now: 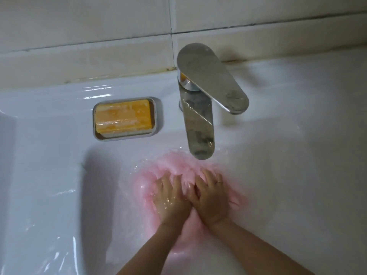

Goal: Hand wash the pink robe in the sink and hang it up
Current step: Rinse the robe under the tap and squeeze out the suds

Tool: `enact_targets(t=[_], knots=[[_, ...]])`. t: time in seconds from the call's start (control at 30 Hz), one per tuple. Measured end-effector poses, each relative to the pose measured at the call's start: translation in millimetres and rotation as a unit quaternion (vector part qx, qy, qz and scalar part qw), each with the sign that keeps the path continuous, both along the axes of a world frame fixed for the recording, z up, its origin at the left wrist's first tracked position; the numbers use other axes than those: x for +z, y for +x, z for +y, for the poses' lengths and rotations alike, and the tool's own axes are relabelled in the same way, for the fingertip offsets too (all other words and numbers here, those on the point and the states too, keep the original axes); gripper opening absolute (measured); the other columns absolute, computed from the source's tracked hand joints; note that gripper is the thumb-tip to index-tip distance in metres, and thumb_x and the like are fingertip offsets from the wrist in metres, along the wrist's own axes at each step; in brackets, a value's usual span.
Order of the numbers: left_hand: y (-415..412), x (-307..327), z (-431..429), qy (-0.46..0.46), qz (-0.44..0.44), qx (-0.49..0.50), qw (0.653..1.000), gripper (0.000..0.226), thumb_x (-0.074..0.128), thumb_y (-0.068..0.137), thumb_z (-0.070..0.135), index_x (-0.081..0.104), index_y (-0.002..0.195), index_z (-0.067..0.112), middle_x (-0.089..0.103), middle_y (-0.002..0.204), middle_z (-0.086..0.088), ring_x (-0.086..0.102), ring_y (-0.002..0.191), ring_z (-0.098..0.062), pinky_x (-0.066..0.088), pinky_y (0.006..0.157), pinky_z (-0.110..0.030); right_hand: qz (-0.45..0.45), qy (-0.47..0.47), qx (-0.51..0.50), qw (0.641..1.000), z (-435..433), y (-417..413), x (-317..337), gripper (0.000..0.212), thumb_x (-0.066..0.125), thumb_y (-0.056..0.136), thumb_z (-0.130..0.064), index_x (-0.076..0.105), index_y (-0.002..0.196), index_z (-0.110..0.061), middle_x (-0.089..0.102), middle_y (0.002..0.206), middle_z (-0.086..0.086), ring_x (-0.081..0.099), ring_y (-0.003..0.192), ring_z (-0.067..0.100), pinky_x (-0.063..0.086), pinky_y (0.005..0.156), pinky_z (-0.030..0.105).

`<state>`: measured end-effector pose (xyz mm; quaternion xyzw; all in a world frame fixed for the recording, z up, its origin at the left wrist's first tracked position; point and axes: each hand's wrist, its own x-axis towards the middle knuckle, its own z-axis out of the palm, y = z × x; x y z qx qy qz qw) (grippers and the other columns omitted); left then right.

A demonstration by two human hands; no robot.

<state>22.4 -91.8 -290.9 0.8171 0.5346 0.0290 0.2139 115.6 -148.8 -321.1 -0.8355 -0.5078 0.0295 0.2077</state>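
Pressing pink robe [179,165] in sink [97,195] centre

Both hands, left [171,199] and right [211,197], pressed the pink robe [176,167] underwater in the sink [49,175]. Soap [122,117] sat beside the tap [200,108].

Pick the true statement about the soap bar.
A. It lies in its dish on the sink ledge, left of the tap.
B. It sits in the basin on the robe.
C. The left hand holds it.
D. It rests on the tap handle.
A: the orange soap bar lies in the grey dish left of the tap, while the left hand and right hand press the pink robe.
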Motion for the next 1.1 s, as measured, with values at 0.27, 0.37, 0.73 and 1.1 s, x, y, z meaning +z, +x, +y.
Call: enact_targets(t=[0.27, 0.37, 0.73, 1.1], knots=[[21.3, -27.3, 32.7, -0.028, -0.042, -0.042, 0.998, 0.008, 0.047, 0.077, 0.019, 0.046, 0.076, 0.010, 0.055, 0.058, -0.014, 0.056, 0.047, -0.029, 0.049, 0.040, -0.031, -0.131, -0.017, -0.045, 0.990, 40.3, 17.7, -10.4, 0.037, 0.042, 0.079, -0.019, 0.054, 0.044, -0.016, 0.052, 0.047, 0.003, 0.053, 0.043, 0.022, 0.039, 0.045, 0.025], [26.6, -30.2, 38.8, -0.073, 0.010, -0.063, 0.995, 0.039, 0.033, 0.088, 0.019, 0.061, 0.066, 0.002, 0.059, 0.059, -0.017, 0.062, 0.052, -0.032, 0.052, 0.046, -0.034, -0.098, -0.025, -0.052, 0.993, 45.5, 19.5, -7.2, 0.033, 0.042, 0.071, -0.022, 0.051, 0.041, -0.013, 0.050, 0.044, 0.004, 0.051, 0.038, 0.023, 0.035, 0.040, 0.022], [-27.2, 22.9, 77.4, -0.413, -0.164, 0.023, 0.896, 0.016, 0.052, 0.095, 0.009, 0.054, 0.110, 0.015, 0.065, 0.092, -0.006, 0.060, 0.088, -0.024, 0.048, 0.079, -0.036, 0.353, -0.254, 0.059, 0.899, 12.0, 76.3, 46.9, 0.084, 0.054, 0.060, -0.078, 0.039, 0.134, -0.042, 0.050, 0.137, -0.009, 0.054, 0.119, 0.019, 0.043, 0.093, 0.032], [-31.9, 73.8, 7.3, 0.025, -0.144, 0.029, 0.989, 0.065, 0.078, 0.069, 0.021, 0.047, 0.125, 0.012, 0.045, 0.129, -0.016, 0.046, 0.112, -0.037, 0.046, 0.088, -0.047, 0.430, -0.219, 0.107, 0.869, -4.1, 96.8, 133.2, 0.015, 0.071, 0.057, -0.030, 0.063, 0.064, -0.041, 0.062, 0.066, -0.014, 0.055, 0.069, 0.004, 0.045, 0.068, 0.027]])
